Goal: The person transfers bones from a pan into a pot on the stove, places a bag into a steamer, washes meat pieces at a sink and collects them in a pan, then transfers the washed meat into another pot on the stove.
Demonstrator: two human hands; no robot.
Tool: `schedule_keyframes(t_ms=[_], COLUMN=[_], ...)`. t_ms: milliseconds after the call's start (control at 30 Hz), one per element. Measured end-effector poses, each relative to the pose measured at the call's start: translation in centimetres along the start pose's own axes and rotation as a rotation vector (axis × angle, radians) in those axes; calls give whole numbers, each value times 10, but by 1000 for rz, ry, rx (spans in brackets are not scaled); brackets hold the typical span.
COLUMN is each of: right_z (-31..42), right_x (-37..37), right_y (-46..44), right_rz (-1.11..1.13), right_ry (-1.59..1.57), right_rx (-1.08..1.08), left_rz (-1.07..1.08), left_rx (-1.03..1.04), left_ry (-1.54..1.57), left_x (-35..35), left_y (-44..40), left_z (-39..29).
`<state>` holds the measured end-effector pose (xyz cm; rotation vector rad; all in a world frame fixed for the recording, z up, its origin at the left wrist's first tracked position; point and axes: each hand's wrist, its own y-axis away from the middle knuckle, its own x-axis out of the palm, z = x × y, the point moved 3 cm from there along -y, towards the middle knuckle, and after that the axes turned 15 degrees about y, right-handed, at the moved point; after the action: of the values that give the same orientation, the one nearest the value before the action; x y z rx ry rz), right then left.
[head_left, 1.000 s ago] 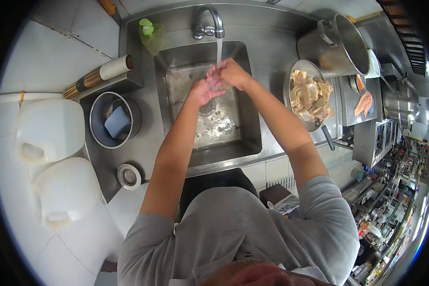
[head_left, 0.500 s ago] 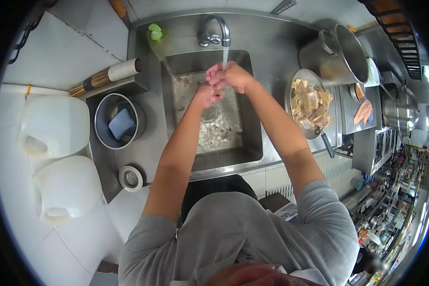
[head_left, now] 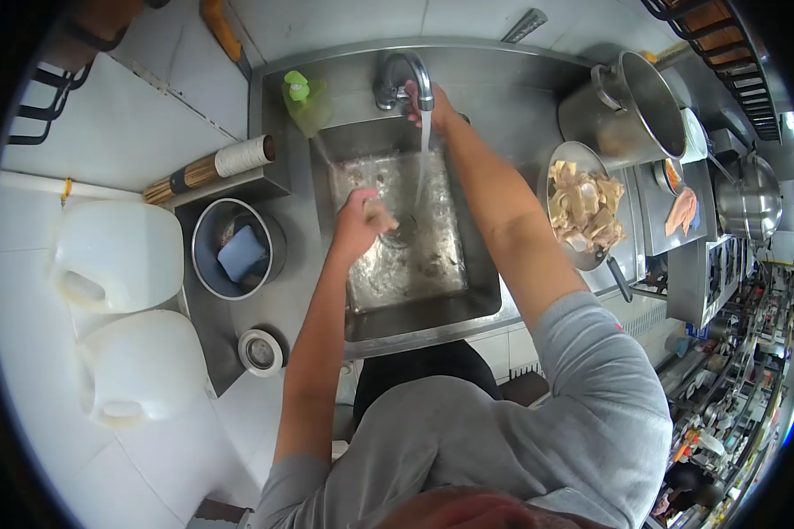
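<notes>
Water runs from the curved metal faucet into the steel sink. My right hand is behind the spout at the faucet's handle, its fingers closed round it and partly hidden by the spout. Over the left part of the sink hangs my left hand, fingers curled; whether anything is inside them I cannot make out. Small bits lie on the wet sink floor.
Right of the sink are a pan of pale food pieces and a large pot. On the left stand a pot with a blue sponge, a round strainer, a green-topped bottle and white jugs.
My hands have parted from under the running water. The right one has moved up to the faucet handle, and the left one has moved down and to the left.
</notes>
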<state>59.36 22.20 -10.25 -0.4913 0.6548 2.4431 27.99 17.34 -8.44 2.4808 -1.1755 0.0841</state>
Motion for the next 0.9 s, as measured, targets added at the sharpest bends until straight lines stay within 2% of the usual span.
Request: schedule_keyframes(t_ms=[100, 200, 300, 367, 433, 500, 567, 600, 667, 700, 733, 800, 833, 867, 900], right_z=[-5, -5, -6, -19, -4, -15, -26, -48, -49, -67, -90, -107, -129, -144, -162], right_x=[-3, -3, 0, 16, 18, 21, 14, 12, -12, -23, -27, -89, -122, -163, -202], right_y=[-16, -19, -23, -24, 33, 87, 163, 191, 284, 318, 350, 410, 427, 442, 458], right_rz=[205, 253, 301, 350, 145, 30, -45, -237, -176, -170, -119, -245, -350, -486, -721], right_ry=[-240, -249, -272, -451, -557, -564, -487, -115, -59, 73, -266, 126, 79, 368, 565], right_rx=[60, 208, 229, 176, 248, 160, -44, -164, -4, -92, 32, -69, -51, -49, -51], left_rz=[-46, -67, -84, -76, -37, -28, 40, 65, 162, 212, 272, 334, 332, 326, 353], left_rx=[62, 76, 217, 348, 333, 194, 289, 339, 383, 406, 482, 646, 743, 839, 800], left_ry=[-98, -144, -337, -530, -503, -475, -421, -393, -298, -251, -243, -323, -409, -495, -458], left_x=[-17, -14, -12, -9, -2, 5, 31, 45, 91, 119, 149, 209, 240, 263, 276], left_y=[33, 59, 61, 66, 69, 64, 54, 48, 34, 27, 17, 8, 9, 14, 20], left_z=[13, 12, -1, -15, -34, -36, -48, -56, -75, -84, -93, -114, -129, -140, -146])
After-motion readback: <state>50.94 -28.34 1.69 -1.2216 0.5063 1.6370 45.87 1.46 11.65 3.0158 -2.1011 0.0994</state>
